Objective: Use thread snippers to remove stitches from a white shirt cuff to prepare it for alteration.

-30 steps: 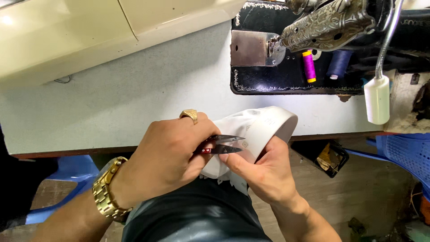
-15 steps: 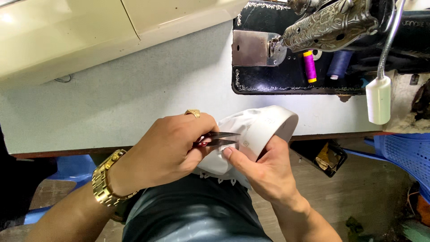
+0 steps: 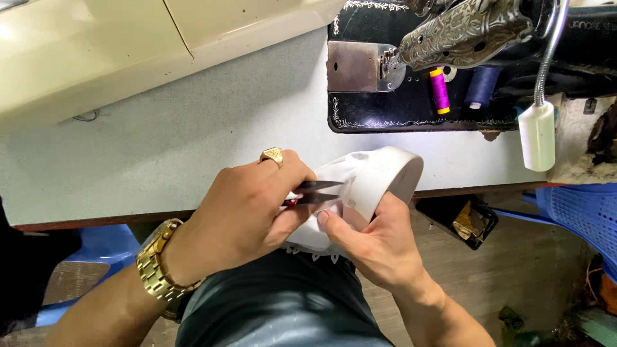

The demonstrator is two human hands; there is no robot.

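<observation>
My left hand [image 3: 247, 205], with a gold ring and a gold watch [image 3: 157, 273], grips small thread snips [image 3: 315, 191] that have dark blades and a red spot at the handle. The blade tips lie against a curved white piece of cloth [image 3: 379, 177], shaped like a collar. My right hand [image 3: 373, 241] holds this cloth from below, its thumb pressed on the cloth just under the blades. Both hands hover over my lap at the near edge of the grey sewing table [image 3: 193, 141].
A black ornate sewing machine [image 3: 450, 38] with a metal plate stands at the back right. A magenta spool [image 3: 439, 90] and a blue spool [image 3: 481, 87] sit beside it. A white lamp head [image 3: 536, 135] hangs on a flexible neck. A blue plastic basket [image 3: 581, 218] is at right.
Both hands stay on the cloth and the snips. The hands and the cloth have shifted only slightly against the table edge.
</observation>
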